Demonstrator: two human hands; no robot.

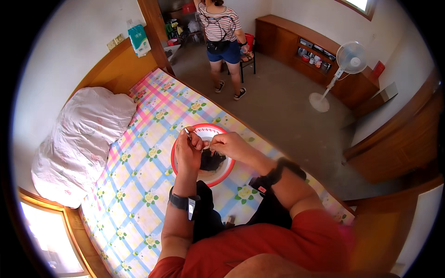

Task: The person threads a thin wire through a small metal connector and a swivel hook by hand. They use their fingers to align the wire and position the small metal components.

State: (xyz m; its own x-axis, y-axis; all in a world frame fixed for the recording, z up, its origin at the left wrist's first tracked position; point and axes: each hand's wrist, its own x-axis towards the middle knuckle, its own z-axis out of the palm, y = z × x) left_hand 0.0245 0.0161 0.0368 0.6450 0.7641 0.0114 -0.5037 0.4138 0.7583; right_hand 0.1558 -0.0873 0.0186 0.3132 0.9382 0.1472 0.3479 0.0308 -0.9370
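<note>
A white basin (218, 177) with a red rim stands on the bed in front of my legs. Inside it lies a dark, crumpled mass (212, 160), too unclear to name. Above the basin's left side, my left hand (187, 150) is closed around a small, shiny metal tool (187, 132); its tip shows at the fingers, and the rest is hidden. My right hand (228, 144) is over the basin, close to the left one, thumb and fingertips pinched together. Whatever is between those fingertips is too small to make out.
A flowered, checked sheet (150, 197) covers the bed. White bedding (85, 139) is heaped at the left. Beyond the bed's far edge, another person (222, 37) stands near a chair (249, 58). A standing fan (351, 58) and a low wooden cabinet (278, 34) are at the far right.
</note>
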